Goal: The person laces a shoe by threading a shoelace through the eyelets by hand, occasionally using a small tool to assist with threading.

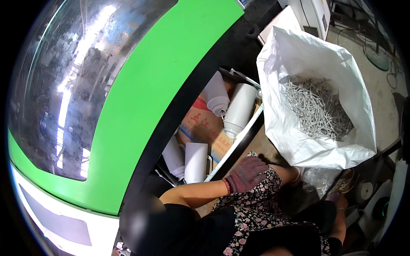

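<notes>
My left hand (247, 174), in a dark red and grey knitted glove, lies over my left knee on the flowered black skirt (256, 219). Its fingers drape across the cloth and hold nothing. My right hand does not show. Close beyond the left forearm is an open compartment (234, 151) with a pale metal rim. Inside it, several white cylinders lie or stand on printed brown cardboard; one cylinder (196, 162) is nearest my forearm, and another (240, 106) leans at the far side. A white woven sack (318, 153) stands open ahead, holding many thin grey nail-like metal pieces (316, 109).
A large green machine housing (141, 98) with a curved dark clear cover (81, 77) fills the left. Crumpled clear plastic (318, 181) lies below the sack near my feet. On the far right, cables and a round glass-like disc (378, 59) lie on the floor.
</notes>
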`<state>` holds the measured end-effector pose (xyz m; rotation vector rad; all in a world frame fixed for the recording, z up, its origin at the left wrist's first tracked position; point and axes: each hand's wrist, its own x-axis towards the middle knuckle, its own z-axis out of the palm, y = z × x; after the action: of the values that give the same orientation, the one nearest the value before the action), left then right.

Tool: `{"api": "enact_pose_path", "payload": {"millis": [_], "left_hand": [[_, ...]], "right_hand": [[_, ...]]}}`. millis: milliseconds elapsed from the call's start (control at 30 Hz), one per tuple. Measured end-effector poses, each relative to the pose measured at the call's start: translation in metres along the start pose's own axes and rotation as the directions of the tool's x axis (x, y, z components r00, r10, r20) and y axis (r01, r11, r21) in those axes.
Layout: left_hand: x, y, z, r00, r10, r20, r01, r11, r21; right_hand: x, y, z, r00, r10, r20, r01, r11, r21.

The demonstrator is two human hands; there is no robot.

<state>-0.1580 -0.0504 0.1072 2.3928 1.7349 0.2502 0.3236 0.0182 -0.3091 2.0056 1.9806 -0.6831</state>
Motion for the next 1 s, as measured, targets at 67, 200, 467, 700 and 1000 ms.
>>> {"api": "enact_pose_path", "payload": {"millis": [67, 200, 467, 700, 1000], "left_hand": [[0.007, 0.001, -0.001, 0.999, 0.042, 0.001, -0.042, 0.999, 0.022], [0.015, 0.003, -0.001, 0.992, 0.114, 0.055, -0.118, 0.989, 0.086], [0.009, 0.009, -0.001, 0.978, 0.195, 0.076, -0.204, 0.972, 0.121], [0.035, 0.011, -0.005, 0.988, 0.036, 0.152, -0.031, 0.999, -0.034], [0.004, 0.014, 0.018, 0.988, 0.142, -0.054, -0.146, 0.986, -0.080]], "right_hand": [[0.009, 0.003, 0.009, 0.991, -0.044, -0.129, 0.046, 0.999, 0.008], [0.010, 0.002, 0.005, 0.962, -0.179, -0.207, 0.151, 0.978, -0.147], [0.029, 0.012, 0.019, 0.882, -0.304, -0.360, 0.225, 0.943, -0.245], [0.027, 0.019, 0.018, 0.950, -0.132, -0.283, 0.082, 0.980, -0.179], [-0.063, -0.044, -0.087, 0.960, 0.280, 0.006, -0.241, 0.814, 0.528]]}}
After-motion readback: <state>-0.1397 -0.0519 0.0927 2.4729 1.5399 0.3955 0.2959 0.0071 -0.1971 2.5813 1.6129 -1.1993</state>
